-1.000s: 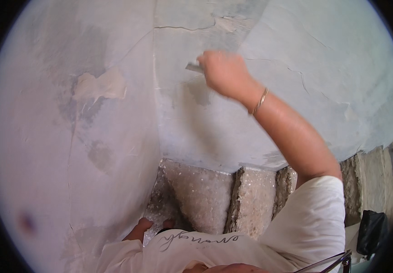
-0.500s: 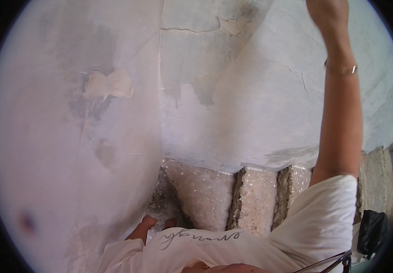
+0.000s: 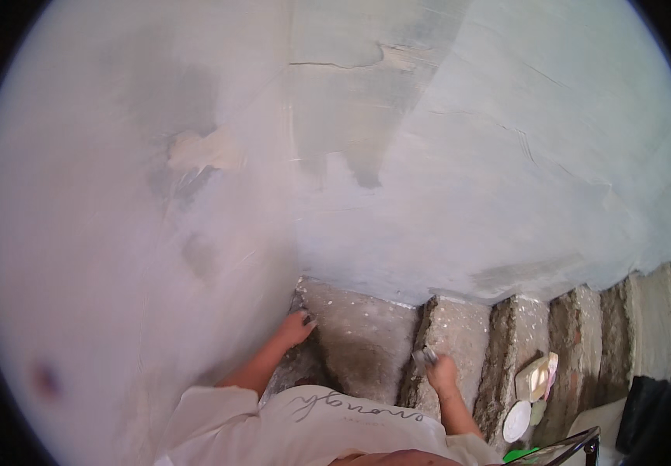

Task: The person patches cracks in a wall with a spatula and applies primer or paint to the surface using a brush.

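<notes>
Left hand [image 3: 295, 328]: low at the left, fingers spread and resting flat on the top concrete step [image 3: 359, 342], right where that step meets the left wall.
Right hand [image 3: 439, 371]: lower centre, fingers curled and pressed together around a small scraper [image 3: 424, 356]; the hand hangs over the edge of the next step down.
Scraper: a short pale blade, only its tip showing above the knuckles; its handle is hidden in the fist. It is just above the speckled step, well apart from the wall.
Plastered wall [image 3: 460, 179]: grey-blue, smooth coat across the right side, with fine cracks and a darker damp strip near its lower edge.
Bare patch [image 3: 203, 151]: a tan spot on the left wall where the coat is missing, with darker grey blotches around it.
Steps: rough concrete, spattered with white flecks, running down to the right.
Round lids and tubs [image 3: 533, 392]: a few pale containers lying on a lower step, right of the right hand.
Shirt [image 3: 327, 423]: white, with dark script across the chest, filling the lower edge.
</notes>
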### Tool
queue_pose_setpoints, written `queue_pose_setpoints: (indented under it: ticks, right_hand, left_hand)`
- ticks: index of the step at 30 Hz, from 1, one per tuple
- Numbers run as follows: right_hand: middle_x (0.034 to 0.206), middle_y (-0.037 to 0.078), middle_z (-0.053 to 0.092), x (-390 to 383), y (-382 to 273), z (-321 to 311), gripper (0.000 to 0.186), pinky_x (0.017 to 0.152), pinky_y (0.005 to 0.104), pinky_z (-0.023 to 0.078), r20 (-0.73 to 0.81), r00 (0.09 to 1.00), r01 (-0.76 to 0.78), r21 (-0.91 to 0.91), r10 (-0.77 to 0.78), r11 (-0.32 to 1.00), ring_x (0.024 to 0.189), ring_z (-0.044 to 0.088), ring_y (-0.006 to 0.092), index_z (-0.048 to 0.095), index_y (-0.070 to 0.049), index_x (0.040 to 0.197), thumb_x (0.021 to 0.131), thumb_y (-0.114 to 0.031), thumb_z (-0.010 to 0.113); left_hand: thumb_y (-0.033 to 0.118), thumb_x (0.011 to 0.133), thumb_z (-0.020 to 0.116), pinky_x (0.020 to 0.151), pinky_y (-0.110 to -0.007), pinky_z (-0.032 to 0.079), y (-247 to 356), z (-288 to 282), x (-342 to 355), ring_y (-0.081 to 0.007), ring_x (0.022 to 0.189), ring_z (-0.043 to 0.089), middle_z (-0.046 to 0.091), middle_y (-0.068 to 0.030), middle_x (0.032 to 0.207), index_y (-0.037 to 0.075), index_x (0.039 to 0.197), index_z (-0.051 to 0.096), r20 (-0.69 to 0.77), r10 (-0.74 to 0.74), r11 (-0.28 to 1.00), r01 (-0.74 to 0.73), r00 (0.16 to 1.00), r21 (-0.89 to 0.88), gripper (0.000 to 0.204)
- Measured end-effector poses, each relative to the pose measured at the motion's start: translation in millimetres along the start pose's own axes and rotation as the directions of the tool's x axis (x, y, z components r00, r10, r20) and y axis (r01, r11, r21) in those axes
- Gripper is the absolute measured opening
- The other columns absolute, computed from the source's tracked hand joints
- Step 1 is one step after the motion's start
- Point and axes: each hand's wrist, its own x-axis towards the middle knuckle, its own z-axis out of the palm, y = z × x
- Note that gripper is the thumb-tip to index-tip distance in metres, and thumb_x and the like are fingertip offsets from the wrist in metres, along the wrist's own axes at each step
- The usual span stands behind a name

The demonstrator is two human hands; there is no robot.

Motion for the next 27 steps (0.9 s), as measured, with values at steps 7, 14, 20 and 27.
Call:
queue_pose_setpoints:
  ticks: [7, 14, 20, 27]
  right_hand:
    - [0.076, 0.026, 0.065, -110, 124, 41, 0.028, 0.067, 0.0461, 0.05, -0.083, 0.936, -0.34, 0.039, 0.342, 0.94, 0.076, 0.065, 0.042, 0.067, 0.004, 0.079, 0.073, -0.023, 0.067]
    - [0.073, 0.025, 0.064, -144, 154, 44, 0.027, 0.065, 0.0472, 0.049, -0.17, 0.915, -0.323, 0.242, 0.367, 0.915, 0.072, 0.063, 0.0435, 0.065, 0.005, 0.078, 0.072, -0.022, 0.064]
    - [0.074, 0.025, 0.065, -129, 178, 48, 0.027, 0.066, 0.0469, 0.05, -0.143, 0.939, -0.281, 0.206, 0.313, 0.937, 0.073, 0.063, 0.0437, 0.065, 0.005, 0.079, 0.07, -0.021, 0.065]
    - [0.075, 0.026, 0.065, -107, 194, 50, 0.027, 0.066, 0.0466, 0.05, -0.103, 0.965, -0.224, 0.161, 0.242, 0.961, 0.074, 0.063, 0.0438, 0.066, 0.005, 0.08, 0.069, -0.019, 0.066]
  left_hand:
    - [0.036, 0.082, 0.063, 0.093, -0.046, 0.045, 47, 30, 29, -0.0431, 0.104, 0.057, 0.06, -0.0286, 0.109, -0.006, 0.116, 0.055, 0.047, 0.312, 0.933, -0.316, 0.949, 0.172, 0.055]
    - [0.031, 0.081, 0.065, 0.099, -0.045, 0.041, 76, 27, -10, -0.0427, 0.117, 0.05, 0.051, -0.0316, 0.122, -0.01, 0.126, 0.044, 0.241, 0.266, 0.937, -0.309, 0.933, 0.164, 0.065]
    - [0.016, 0.079, 0.068, 0.101, -0.047, 0.039, 178, -68, -40, -0.0473, 0.126, 0.039, 0.011, -0.0349, 0.148, -0.008, 0.143, 0.019, -0.354, 0.51, 0.853, -0.409, 0.784, 0.325, 0.083]
    - [0.014, 0.074, 0.072, 0.066, -0.034, 0.054, 258, -215, -87, -0.0391, 0.084, 0.064, 0.019, -0.039, 0.145, -0.007, 0.139, 0.033, -0.757, 0.616, 0.779, -0.31, 0.216, 0.545, 0.079]
